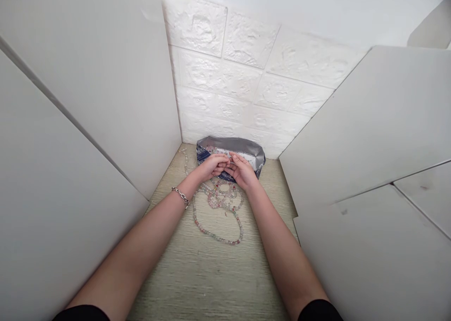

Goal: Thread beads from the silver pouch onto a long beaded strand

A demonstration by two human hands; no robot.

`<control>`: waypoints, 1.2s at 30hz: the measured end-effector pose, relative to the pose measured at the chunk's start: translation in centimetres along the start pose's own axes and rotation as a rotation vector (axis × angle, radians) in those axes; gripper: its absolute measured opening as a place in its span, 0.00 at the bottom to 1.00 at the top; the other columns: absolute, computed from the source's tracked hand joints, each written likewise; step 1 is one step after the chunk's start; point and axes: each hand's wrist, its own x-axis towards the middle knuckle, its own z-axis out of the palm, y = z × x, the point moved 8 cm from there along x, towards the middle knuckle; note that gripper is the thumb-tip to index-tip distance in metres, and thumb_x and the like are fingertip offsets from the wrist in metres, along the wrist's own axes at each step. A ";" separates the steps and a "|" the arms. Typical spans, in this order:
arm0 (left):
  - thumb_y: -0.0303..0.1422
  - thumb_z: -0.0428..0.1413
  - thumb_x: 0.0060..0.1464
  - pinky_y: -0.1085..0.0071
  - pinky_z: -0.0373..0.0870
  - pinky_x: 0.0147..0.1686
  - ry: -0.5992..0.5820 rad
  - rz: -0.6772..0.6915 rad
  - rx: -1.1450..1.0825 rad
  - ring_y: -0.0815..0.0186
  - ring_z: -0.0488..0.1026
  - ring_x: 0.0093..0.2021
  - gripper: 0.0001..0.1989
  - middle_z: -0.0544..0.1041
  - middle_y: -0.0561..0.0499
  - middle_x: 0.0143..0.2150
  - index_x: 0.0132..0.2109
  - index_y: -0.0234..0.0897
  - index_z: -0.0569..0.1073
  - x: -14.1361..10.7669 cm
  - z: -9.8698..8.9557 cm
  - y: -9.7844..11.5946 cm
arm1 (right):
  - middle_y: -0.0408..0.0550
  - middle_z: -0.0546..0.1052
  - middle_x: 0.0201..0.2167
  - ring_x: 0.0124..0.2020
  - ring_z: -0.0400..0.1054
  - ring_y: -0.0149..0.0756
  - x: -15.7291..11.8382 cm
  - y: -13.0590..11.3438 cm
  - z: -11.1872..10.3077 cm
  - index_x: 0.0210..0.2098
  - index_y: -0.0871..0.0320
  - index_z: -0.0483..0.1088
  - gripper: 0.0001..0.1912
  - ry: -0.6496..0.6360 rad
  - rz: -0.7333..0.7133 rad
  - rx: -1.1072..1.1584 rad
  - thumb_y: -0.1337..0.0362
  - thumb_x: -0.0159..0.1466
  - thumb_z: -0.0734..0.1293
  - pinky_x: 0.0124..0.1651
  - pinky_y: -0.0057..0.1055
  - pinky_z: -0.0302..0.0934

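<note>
My left hand point(214, 166) and my right hand point(242, 171) meet fingertip to fingertip over the front rim of an open bag. The fingers of both are curled in a pinch; whatever they hold is too small to make out. This bag point(248, 147) is silvery inside and dark blue outside, and small pale and pink beads show within it. Below my hands a long string of beads point(219, 239), in clear, pink, red and green, lies looped on the wood-grain surface. Its upper coils pass close under my wrists.
White panels point(84, 67) rise on the left, with another white panel point(380, 123) on the right. Behind the bag stands a white brick-patterned wall point(246, 76). The pale wood-grain surface point(211, 283) runs between the panels. A chain bracelet point(181, 196) circles my left wrist.
</note>
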 end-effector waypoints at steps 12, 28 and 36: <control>0.31 0.52 0.42 0.82 0.36 0.09 0.013 0.016 -0.039 0.82 0.44 0.10 0.08 0.51 0.61 0.14 0.24 0.34 0.59 0.0 0.0 0.1 | 0.39 0.72 0.23 0.25 0.67 0.25 0.1 0.0 0.0 0.34 0.56 0.68 0.11 -0.007 -0.004 0.009 0.62 0.49 0.67 0.35 0.27 0.63; 0.30 0.53 0.42 0.82 0.37 0.09 0.035 0.022 -0.048 0.82 0.44 0.10 0.09 0.52 0.61 0.14 0.23 0.33 0.60 0.1 -0.2 0.1 | 0.40 0.73 0.23 0.26 0.67 0.26 0.1 0.1 -0.1 0.32 0.56 0.68 0.11 -0.022 -0.011 -0.024 0.62 0.48 0.68 0.35 0.26 0.62; 0.30 0.53 0.42 0.83 0.37 0.09 0.034 0.031 -0.063 0.82 0.45 0.11 0.08 0.51 0.61 0.14 0.24 0.32 0.61 0.3 -0.5 -0.1 | 0.42 0.73 0.24 0.26 0.66 0.26 0.0 -0.4 0.2 0.29 0.58 0.70 0.10 -0.006 -0.026 -0.105 0.63 0.46 0.69 0.36 0.26 0.61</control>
